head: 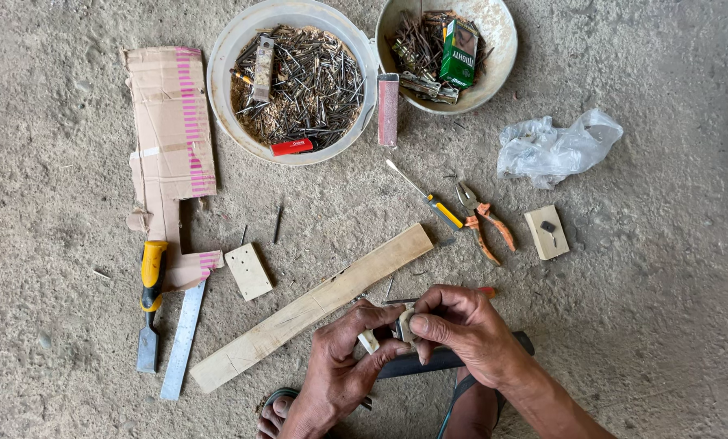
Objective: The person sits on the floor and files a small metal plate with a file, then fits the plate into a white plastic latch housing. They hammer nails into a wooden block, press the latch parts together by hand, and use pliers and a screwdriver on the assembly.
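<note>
While both hands meet low in the middle of the view, the left hand and right hand pinch a small pale block with a dark metal piece set against it; what that piece is I cannot tell. Judging from this, the step in hand is fitting or adjusting the metal part on the block, and the next move calls for steady thumb pressure and a firm hold so the small piece does not slip. Each grip is pressed together: left fingers curl under the block, right thumb and forefinger close on its top. Just beyond the hands lies a long wooden plank on the concrete floor. Farther off to the right are orange-handled pliers and a yellow-handled screwdriver. A chisel lies at the left, and a white basin of nails sits far.
</note>
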`<state>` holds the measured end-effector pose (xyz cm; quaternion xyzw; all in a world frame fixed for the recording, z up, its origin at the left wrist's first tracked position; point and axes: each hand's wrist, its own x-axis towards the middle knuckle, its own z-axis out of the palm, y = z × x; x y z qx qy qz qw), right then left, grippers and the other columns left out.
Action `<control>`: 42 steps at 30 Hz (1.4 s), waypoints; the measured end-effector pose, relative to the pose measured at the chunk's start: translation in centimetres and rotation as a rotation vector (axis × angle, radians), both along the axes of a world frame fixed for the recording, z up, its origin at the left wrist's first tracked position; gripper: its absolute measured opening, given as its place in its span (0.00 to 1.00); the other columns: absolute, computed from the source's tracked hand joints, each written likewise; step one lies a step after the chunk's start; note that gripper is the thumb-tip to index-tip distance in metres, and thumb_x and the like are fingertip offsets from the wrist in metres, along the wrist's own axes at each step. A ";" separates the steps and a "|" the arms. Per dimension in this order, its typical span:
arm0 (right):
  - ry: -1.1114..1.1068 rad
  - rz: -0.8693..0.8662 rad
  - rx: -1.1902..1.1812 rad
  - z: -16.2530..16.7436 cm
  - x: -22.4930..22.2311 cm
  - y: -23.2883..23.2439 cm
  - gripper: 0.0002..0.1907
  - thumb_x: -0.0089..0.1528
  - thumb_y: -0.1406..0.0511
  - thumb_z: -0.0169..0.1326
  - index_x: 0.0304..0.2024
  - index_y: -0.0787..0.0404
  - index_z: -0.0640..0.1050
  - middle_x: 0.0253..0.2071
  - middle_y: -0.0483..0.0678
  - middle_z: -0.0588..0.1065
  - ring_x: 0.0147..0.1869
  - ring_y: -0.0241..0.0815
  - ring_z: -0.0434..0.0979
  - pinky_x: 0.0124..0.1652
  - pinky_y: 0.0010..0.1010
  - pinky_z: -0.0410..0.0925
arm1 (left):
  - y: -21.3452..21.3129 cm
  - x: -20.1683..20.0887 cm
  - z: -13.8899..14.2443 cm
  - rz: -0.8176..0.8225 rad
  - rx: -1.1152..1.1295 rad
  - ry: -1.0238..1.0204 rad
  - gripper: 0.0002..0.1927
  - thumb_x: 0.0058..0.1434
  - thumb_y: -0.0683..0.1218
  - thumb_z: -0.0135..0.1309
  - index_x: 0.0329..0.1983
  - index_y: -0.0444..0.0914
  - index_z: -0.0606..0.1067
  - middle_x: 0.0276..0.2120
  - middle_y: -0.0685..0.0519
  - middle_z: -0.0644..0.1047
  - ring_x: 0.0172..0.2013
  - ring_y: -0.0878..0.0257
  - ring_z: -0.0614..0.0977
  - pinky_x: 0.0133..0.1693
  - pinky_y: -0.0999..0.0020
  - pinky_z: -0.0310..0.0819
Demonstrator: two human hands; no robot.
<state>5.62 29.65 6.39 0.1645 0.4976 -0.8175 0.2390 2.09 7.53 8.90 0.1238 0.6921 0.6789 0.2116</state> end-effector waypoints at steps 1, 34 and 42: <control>-0.013 -0.003 -0.013 0.0 0.0 -0.1 0.08 0.62 0.68 0.60 0.38 0.69 0.80 0.30 0.51 0.79 0.29 0.37 0.81 0.31 0.31 0.79 | 0.0 -0.1 0.0 -0.002 0.003 -0.010 0.20 0.57 0.42 0.67 0.52 0.36 0.78 0.41 0.52 0.84 0.36 0.64 0.85 0.39 0.66 0.82; 0.195 0.079 0.562 0.6 -0.9 -0.2 0.09 0.60 0.64 0.62 0.37 0.65 0.84 0.26 0.48 0.82 0.27 0.32 0.81 0.26 0.24 0.76 | 1.0 -0.5 1.6 -0.118 -0.479 -0.333 0.35 0.64 0.43 0.61 0.73 0.52 0.63 0.42 0.48 0.86 0.42 0.60 0.89 0.47 0.65 0.83; -0.044 0.042 0.208 -0.3 -1.1 0.8 0.10 0.62 0.66 0.59 0.41 0.68 0.83 0.31 0.50 0.80 0.32 0.37 0.81 0.33 0.31 0.78 | 1.2 0.1 1.3 0.097 -0.037 -0.188 0.29 0.56 0.43 0.66 0.63 0.40 0.74 0.47 0.48 0.82 0.44 0.60 0.89 0.44 0.65 0.86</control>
